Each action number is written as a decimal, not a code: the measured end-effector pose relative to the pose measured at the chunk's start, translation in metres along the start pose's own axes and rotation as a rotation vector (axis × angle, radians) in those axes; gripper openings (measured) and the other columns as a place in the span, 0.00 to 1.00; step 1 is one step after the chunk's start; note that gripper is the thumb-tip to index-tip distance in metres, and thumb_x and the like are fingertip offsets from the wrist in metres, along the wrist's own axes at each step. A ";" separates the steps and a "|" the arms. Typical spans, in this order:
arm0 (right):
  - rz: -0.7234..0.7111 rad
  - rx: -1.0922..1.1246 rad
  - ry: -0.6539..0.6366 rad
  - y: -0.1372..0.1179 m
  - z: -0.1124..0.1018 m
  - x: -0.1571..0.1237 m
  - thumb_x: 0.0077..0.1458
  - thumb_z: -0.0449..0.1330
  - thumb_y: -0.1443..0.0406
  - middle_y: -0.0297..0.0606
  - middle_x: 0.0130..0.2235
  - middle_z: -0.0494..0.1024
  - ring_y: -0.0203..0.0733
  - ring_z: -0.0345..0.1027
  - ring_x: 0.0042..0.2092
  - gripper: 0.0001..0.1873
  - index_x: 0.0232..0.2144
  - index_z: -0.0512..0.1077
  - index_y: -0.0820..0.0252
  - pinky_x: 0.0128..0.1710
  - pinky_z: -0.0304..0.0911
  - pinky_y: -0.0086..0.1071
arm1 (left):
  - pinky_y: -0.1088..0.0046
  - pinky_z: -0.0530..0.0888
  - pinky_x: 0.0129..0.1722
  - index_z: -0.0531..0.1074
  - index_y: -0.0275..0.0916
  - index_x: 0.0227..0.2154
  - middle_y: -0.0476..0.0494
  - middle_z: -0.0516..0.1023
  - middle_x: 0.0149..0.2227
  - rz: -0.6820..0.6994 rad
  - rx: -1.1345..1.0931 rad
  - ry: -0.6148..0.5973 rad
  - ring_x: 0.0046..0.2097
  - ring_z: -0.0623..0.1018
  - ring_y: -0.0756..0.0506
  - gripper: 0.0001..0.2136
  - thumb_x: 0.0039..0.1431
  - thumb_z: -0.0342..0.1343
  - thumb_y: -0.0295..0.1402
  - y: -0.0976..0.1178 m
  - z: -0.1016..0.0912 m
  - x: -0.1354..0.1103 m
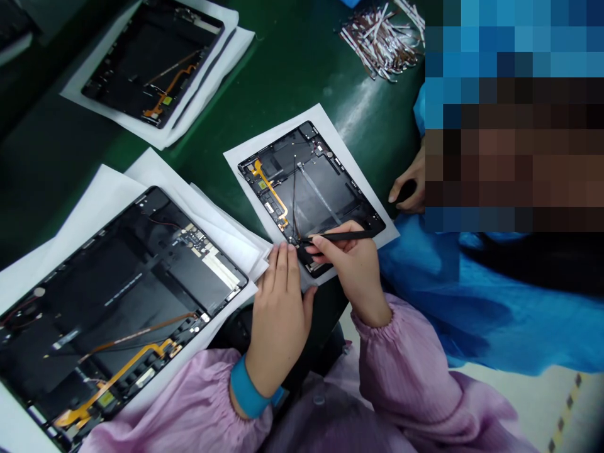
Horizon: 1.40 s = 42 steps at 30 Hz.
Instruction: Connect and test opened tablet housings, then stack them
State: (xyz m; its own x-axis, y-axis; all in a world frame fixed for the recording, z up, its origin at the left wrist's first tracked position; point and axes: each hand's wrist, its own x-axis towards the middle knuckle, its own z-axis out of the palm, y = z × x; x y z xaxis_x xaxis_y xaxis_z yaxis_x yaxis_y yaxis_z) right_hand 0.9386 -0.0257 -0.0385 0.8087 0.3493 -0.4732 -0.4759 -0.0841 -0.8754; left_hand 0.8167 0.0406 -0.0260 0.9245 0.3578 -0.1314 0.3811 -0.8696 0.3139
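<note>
An opened tablet chassis with an orange flex cable lies on a white sheet on the green bench. My right hand grips a thin black stylus-like tool, its tip touching the chassis's near corner. My left hand rests flat, fingers together, on the sheet's near edge beside that corner, holding nothing. Both arms wear pink sleeves; a blue band circles my left wrist.
A larger open tablet chassis lies on white sheets at lower left, another at upper left. A pile of small cable strips sits at the top. A co-worker in blue sits at right, one hand near the sheet.
</note>
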 end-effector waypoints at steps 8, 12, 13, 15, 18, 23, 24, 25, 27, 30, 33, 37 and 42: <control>0.035 -0.017 -0.015 0.001 0.001 -0.004 0.47 0.67 0.60 0.29 0.21 0.75 0.34 0.70 0.18 0.17 0.31 0.62 0.60 0.11 0.59 0.20 | 0.52 0.67 0.58 0.54 0.29 0.62 0.28 0.57 0.64 -0.007 -0.016 -0.005 0.65 0.58 0.34 0.27 0.62 0.50 0.32 0.000 0.001 0.000; -0.001 -0.031 0.034 0.003 0.005 -0.007 0.47 0.67 0.60 0.28 0.19 0.73 0.33 0.67 0.17 0.17 0.30 0.62 0.60 0.11 0.57 0.20 | 0.52 0.67 0.58 0.54 0.28 0.62 0.28 0.57 0.64 -0.003 -0.015 -0.006 0.65 0.58 0.34 0.27 0.63 0.49 0.32 0.000 0.001 0.000; -0.016 -0.038 0.049 0.003 0.006 -0.008 0.47 0.67 0.60 0.28 0.19 0.73 0.33 0.67 0.17 0.17 0.29 0.63 0.60 0.11 0.57 0.20 | 0.52 0.67 0.58 0.54 0.28 0.62 0.28 0.57 0.64 -0.003 -0.013 -0.009 0.65 0.58 0.34 0.27 0.63 0.49 0.32 0.000 0.001 0.000; -0.047 -0.050 0.075 0.004 0.008 -0.011 0.47 0.68 0.60 0.29 0.19 0.73 0.33 0.67 0.17 0.16 0.28 0.63 0.60 0.12 0.57 0.21 | 0.52 0.66 0.59 0.54 0.28 0.63 0.28 0.56 0.65 -0.005 -0.007 -0.019 0.65 0.58 0.34 0.27 0.63 0.49 0.32 0.000 0.001 0.000; -0.076 -0.050 0.093 0.006 0.009 -0.014 0.48 0.67 0.61 0.29 0.21 0.74 0.32 0.66 0.17 0.16 0.29 0.63 0.60 0.12 0.57 0.20 | 0.53 0.65 0.59 0.53 0.28 0.63 0.28 0.56 0.65 -0.005 0.003 -0.027 0.66 0.57 0.35 0.28 0.63 0.50 0.32 0.000 0.001 -0.001; -0.078 -0.057 0.082 0.007 0.009 -0.015 0.48 0.67 0.61 0.30 0.22 0.74 0.32 0.67 0.18 0.16 0.29 0.63 0.60 0.12 0.57 0.21 | 0.52 0.66 0.58 0.54 0.27 0.63 0.27 0.57 0.64 0.002 -0.001 -0.015 0.65 0.58 0.34 0.27 0.63 0.49 0.32 -0.001 0.001 0.000; -0.080 -0.055 0.082 0.007 0.009 -0.014 0.48 0.67 0.61 0.30 0.22 0.74 0.32 0.67 0.18 0.16 0.29 0.63 0.60 0.12 0.57 0.21 | 0.52 0.66 0.58 0.54 0.27 0.63 0.27 0.56 0.64 0.003 -0.004 -0.013 0.65 0.58 0.34 0.27 0.63 0.49 0.32 -0.001 0.001 0.000; -0.083 -0.051 0.079 0.007 0.009 -0.014 0.48 0.67 0.61 0.30 0.21 0.74 0.32 0.67 0.18 0.16 0.29 0.63 0.60 0.12 0.57 0.21 | 0.52 0.66 0.58 0.54 0.27 0.63 0.27 0.56 0.65 0.004 -0.005 -0.012 0.65 0.58 0.34 0.27 0.63 0.48 0.32 -0.001 0.001 0.000; -0.086 -0.044 0.073 0.007 0.009 -0.014 0.48 0.67 0.61 0.30 0.21 0.74 0.32 0.67 0.18 0.16 0.29 0.63 0.60 0.12 0.57 0.21 | 0.53 0.66 0.58 0.54 0.27 0.63 0.28 0.56 0.65 0.005 -0.002 -0.015 0.65 0.58 0.34 0.27 0.64 0.48 0.32 0.000 0.001 0.000; -0.089 -0.043 0.074 0.008 0.009 -0.015 0.48 0.67 0.62 0.30 0.22 0.75 0.32 0.68 0.18 0.15 0.28 0.63 0.60 0.12 0.57 0.21 | 0.53 0.66 0.58 0.54 0.27 0.63 0.28 0.56 0.65 0.004 0.015 -0.025 0.65 0.58 0.35 0.27 0.64 0.49 0.33 0.000 0.001 -0.001; -0.093 -0.054 0.088 0.008 0.009 -0.015 0.48 0.67 0.62 0.30 0.21 0.74 0.33 0.67 0.18 0.15 0.28 0.63 0.60 0.12 0.57 0.21 | 0.54 0.66 0.59 0.53 0.26 0.63 0.28 0.56 0.65 -0.001 0.037 -0.033 0.65 0.57 0.35 0.27 0.63 0.49 0.33 0.000 0.001 -0.001; -0.082 -0.070 0.096 0.009 0.009 -0.014 0.47 0.68 0.61 0.30 0.22 0.75 0.33 0.67 0.18 0.15 0.28 0.64 0.60 0.11 0.57 0.21 | 0.55 0.65 0.59 0.54 0.27 0.63 0.29 0.56 0.65 0.000 0.049 -0.037 0.66 0.57 0.35 0.27 0.64 0.48 0.33 0.000 0.002 -0.001; -0.081 -0.059 0.087 0.009 0.010 -0.014 0.47 0.67 0.62 0.30 0.22 0.75 0.33 0.67 0.18 0.15 0.28 0.63 0.59 0.11 0.56 0.22 | 0.55 0.65 0.59 0.53 0.26 0.63 0.30 0.55 0.65 -0.004 0.065 -0.043 0.66 0.57 0.35 0.28 0.64 0.49 0.34 0.000 0.002 -0.001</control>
State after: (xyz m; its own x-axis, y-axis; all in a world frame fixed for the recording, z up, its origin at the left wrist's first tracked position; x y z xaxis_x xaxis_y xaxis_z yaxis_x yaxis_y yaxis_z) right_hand 0.9197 -0.0225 -0.0384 0.8719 0.2749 -0.4052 -0.3886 -0.1147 -0.9142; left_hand 0.8155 0.0395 -0.0277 0.9215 0.3476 -0.1735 0.3827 -0.8889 0.2519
